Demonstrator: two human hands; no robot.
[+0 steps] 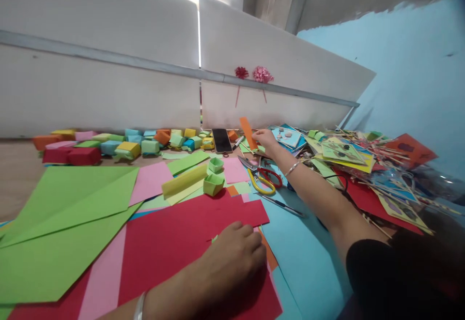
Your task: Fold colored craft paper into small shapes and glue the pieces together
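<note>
One orange strip (247, 130) is pinched upright in the right hand (266, 142), just beyond the scissors (256, 169), whose blades could snag it if pulled back low, while the left hand (235, 252) curls over red paper (167, 242), any grip hidden

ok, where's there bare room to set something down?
Brown tabletop at far left, between green sheets and folded boxes; uncovered blue paper between the red sheet and right forearm. Crowded: back edge, lined with folded boxes, and back right, under piled cards.
</note>
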